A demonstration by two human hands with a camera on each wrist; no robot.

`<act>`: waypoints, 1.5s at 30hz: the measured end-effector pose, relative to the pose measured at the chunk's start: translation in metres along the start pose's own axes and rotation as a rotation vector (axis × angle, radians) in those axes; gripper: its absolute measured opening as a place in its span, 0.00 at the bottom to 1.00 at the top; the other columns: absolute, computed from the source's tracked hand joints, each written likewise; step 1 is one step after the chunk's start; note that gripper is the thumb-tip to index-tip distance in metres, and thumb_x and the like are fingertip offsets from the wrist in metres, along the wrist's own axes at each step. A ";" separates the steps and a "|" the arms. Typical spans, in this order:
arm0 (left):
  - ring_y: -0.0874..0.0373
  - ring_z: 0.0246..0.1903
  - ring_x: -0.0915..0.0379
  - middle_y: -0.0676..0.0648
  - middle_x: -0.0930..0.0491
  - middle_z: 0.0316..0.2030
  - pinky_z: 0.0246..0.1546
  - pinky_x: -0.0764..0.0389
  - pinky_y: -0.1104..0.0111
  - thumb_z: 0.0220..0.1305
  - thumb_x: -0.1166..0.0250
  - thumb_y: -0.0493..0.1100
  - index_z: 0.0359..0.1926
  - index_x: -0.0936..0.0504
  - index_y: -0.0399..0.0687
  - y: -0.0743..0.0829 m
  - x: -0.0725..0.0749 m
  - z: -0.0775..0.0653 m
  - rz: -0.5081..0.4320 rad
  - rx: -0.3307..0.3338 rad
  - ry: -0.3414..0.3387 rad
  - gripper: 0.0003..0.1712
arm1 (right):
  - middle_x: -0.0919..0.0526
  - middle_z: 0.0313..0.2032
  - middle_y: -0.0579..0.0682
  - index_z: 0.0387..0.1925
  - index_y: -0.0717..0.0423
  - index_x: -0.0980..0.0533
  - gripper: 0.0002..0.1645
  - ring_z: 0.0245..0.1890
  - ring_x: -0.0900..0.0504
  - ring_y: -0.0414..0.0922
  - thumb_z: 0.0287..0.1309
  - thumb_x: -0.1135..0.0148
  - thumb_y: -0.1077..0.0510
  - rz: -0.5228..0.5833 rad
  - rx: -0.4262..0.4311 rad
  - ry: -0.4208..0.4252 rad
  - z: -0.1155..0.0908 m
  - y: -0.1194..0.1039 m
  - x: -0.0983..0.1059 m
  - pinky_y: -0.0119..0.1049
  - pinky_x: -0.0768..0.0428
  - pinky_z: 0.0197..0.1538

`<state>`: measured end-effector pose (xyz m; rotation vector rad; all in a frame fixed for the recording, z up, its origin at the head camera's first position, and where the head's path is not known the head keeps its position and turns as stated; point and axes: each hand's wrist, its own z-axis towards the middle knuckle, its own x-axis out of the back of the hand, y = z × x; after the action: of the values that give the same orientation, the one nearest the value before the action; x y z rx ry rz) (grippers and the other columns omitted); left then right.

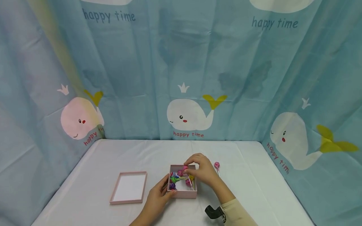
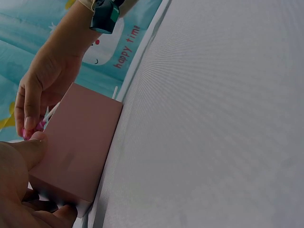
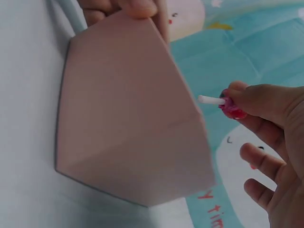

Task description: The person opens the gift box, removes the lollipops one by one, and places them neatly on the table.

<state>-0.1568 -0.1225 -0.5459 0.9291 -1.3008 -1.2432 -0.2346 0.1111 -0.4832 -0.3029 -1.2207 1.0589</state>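
Note:
A pink open-topped box point(image 1: 185, 195) stands on the table with several wrapped lollipops inside, among them a green one point(image 1: 174, 179) and a purple one point(image 1: 172, 186). My left hand point(image 1: 156, 195) grips the box by its near left corner, thumb at the front rim and fingers along the left side. Over the box's far right part, my right hand point(image 1: 203, 169) pinches a lollipop point(image 3: 233, 109) in a pink-red wrapper between thumb and forefinger. Its white stick point(image 3: 211, 100) points toward the box in the right wrist view. The other right fingers are loosely bent.
Left of the box lies its shallow lid point(image 1: 130, 187), white inside up. One pink lollipop point(image 1: 216, 164) rests on the white table point(image 1: 254, 188) beyond my right hand. A blue whale-print curtain point(image 1: 147, 119) encloses the table at the back and sides.

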 end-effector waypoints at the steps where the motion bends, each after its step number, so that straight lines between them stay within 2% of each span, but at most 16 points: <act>1: 0.38 0.72 0.39 0.32 0.41 0.75 0.66 0.26 0.68 0.59 0.24 0.46 0.76 0.40 0.33 0.000 0.000 0.000 0.002 0.002 0.001 0.51 | 0.17 0.41 0.27 0.38 0.35 0.13 0.12 0.53 0.22 0.36 0.52 0.19 0.51 0.003 -0.008 0.005 -0.001 0.000 0.003 0.49 0.17 0.62; 11: 0.37 0.73 0.41 0.32 0.41 0.76 0.66 0.26 0.70 0.58 0.23 0.47 0.76 0.40 0.33 -0.002 0.000 0.000 0.004 0.010 -0.002 0.53 | 0.17 0.43 0.29 0.38 0.30 0.14 0.12 0.56 0.23 0.37 0.53 0.19 0.49 -0.020 -0.077 0.094 -0.012 0.009 0.038 0.50 0.17 0.60; 17: 0.38 0.74 0.41 0.34 0.41 0.76 0.66 0.26 0.71 0.58 0.23 0.49 0.77 0.40 0.36 -0.001 -0.001 -0.001 0.019 0.031 0.000 0.53 | 0.15 0.45 0.34 0.38 0.33 0.13 0.14 0.54 0.22 0.41 0.50 0.18 0.52 0.005 -0.087 0.162 -0.019 0.019 0.061 0.49 0.16 0.54; 24: 0.38 0.73 0.40 0.33 0.41 0.76 0.67 0.26 0.69 0.58 0.23 0.46 0.77 0.40 0.36 0.000 0.000 -0.002 -0.013 0.014 0.001 0.52 | 0.14 0.45 0.37 0.40 0.37 0.13 0.13 0.56 0.23 0.43 0.51 0.19 0.49 -0.033 -0.138 0.217 -0.025 0.035 0.084 0.57 0.20 0.62; 36: 0.39 0.73 0.40 0.34 0.41 0.76 0.67 0.27 0.69 0.58 0.23 0.46 0.77 0.39 0.37 -0.001 0.001 -0.001 0.009 0.012 0.013 0.52 | 0.14 0.47 0.45 0.44 0.43 0.13 0.16 0.58 0.23 0.48 0.54 0.20 0.48 -0.071 -0.220 0.266 -0.029 0.064 0.104 0.64 0.25 0.65; 45: 0.39 0.73 0.40 0.34 0.42 0.76 0.67 0.26 0.69 0.58 0.23 0.45 0.77 0.40 0.36 0.000 0.000 0.000 -0.021 0.016 0.003 0.52 | 0.16 0.53 0.54 0.47 0.47 0.14 0.18 0.62 0.24 0.55 0.55 0.21 0.47 -0.088 -0.328 0.253 -0.035 0.093 0.111 0.66 0.26 0.68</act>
<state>-0.1568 -0.1226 -0.5459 0.9578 -1.3035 -1.2490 -0.2544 0.2588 -0.4933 -0.6123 -1.1635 0.7170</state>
